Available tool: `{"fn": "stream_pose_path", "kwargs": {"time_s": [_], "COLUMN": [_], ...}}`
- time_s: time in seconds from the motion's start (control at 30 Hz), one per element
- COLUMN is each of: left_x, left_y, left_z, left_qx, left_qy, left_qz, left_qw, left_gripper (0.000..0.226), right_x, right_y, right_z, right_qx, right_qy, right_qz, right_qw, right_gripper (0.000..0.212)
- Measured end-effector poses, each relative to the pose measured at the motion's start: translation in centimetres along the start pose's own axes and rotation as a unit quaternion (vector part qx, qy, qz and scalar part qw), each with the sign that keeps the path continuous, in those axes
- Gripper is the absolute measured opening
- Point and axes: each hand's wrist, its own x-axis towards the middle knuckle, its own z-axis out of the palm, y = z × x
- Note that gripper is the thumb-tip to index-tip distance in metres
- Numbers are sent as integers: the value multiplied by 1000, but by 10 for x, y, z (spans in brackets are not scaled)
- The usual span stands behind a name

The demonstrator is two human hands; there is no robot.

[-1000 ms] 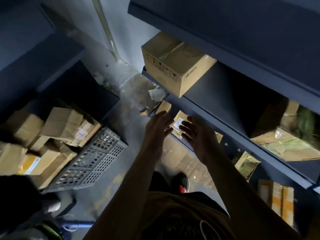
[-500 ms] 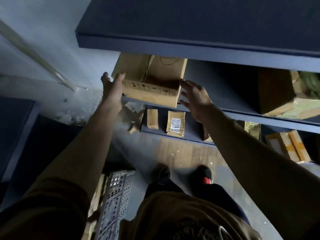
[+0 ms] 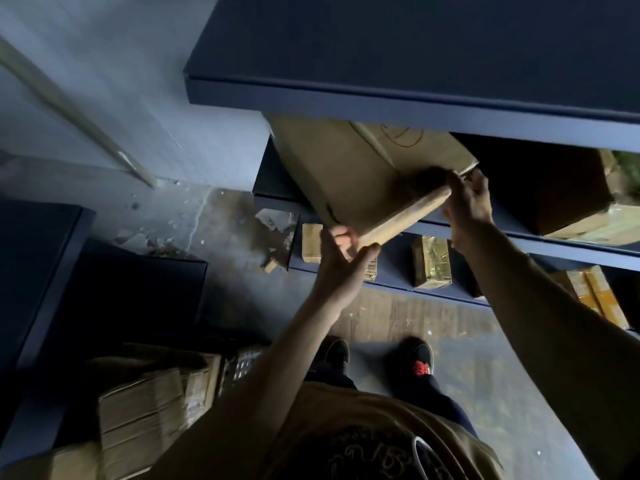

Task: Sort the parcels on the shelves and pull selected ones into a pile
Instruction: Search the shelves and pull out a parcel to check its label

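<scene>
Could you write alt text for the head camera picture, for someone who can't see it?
Seen from above, a person's left hand and right hand grip the near edge of a large cardboard box, tilted on a dark blue shelf. Smaller parcels sit on a lower shelf, and more boxes are piled on the floor at left.

The shelves point(image 3: 415, 109) are a deep navy blue, edges a shade paler. The big box point(image 3: 349, 174) is plain tan cardboard with a thin red scribble point(image 3: 403, 136) looped on its top. Lower down, small parcels point(image 3: 431, 263) are brown, one streaked greenish-yellow. The floor point(image 3: 214, 220) is mottled grey with pale scuffs. Black shoes point(image 3: 420, 356), the right one with a red patch. The shirt point(image 3: 363, 434) is olive-brown with dark scrawled print. Near left, stacked cartons point(image 3: 145, 414) are dull tan.
</scene>
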Motion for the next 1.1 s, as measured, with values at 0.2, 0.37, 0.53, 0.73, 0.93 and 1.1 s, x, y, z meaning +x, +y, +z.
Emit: {"fn": "stream_pose_path", "kwargs": {"time_s": [0.2,0.37,0.53,0.73,0.93,1.1], "left_x": [20,68,119,160,134,68], "left_y": [17,32,55,72,52,25], "left_z": [-8,-57,-98,-103,-92,-56], "left_qx": [1,26,54,105,112,64], "left_qy": [-88,89,185,163,186,106], "left_qz": [-1,-21,-19,-25,-11,10], "left_qw": [996,995,981,981,976,992], "left_gripper": [57,43,52,47,50,41], "right_x": [-29,-56,-72,-86,-66,-17], "right_y": [5,36,51,53,38,6], "right_z": [1,1,2,10,-10,-21], "right_qx": [18,76,93,31,42,105], "right_qy": [-54,-102,-153,-186,-107,34], "right_qz": [48,137,120,94,107,82], "right_qw": [997,982,976,978,988,991], "right_gripper": [23,68,65,71,39,31]}}
